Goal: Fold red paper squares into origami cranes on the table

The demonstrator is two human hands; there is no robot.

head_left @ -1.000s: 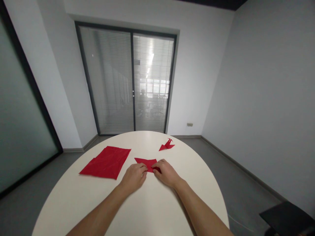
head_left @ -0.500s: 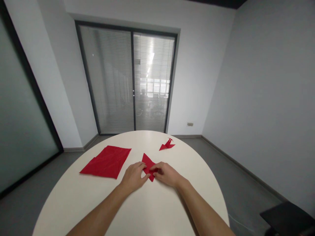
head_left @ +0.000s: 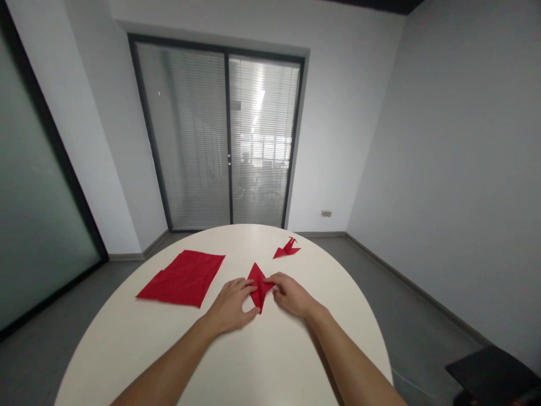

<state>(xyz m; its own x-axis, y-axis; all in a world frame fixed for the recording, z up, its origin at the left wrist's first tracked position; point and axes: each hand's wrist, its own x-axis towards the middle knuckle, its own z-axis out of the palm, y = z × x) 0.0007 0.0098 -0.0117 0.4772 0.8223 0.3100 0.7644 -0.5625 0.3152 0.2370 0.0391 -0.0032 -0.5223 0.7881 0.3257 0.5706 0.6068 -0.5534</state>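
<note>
A small piece of red origami paper (head_left: pixel 259 286), folded to a kite-like diamond with a crease down its middle, lies on the table between my hands. From the left, my left hand (head_left: pixel 232 304) holds it down, fingers on its left edge and thumb at its lower tip. My right hand (head_left: pixel 291 293) pinches the flap at its right side between thumb and forefinger; the other fingers are curled under. Beyond them stands a finished-looking red paper crane (head_left: pixel 288 248).
Left of my hands lies a stack of red paper sheets (head_left: pixel 183 279) with uneven edges. All of it rests on a round cream table (head_left: pixel 236 366). A black chair-like object (head_left: pixel 494 375) is at the lower right; a glass door with blinds (head_left: pixel 220 141) stands behind.
The folded paper has turned so its top point faces more straight away from me. My right hand has drawn slightly right with the flap, and the middle crease now shows.
</note>
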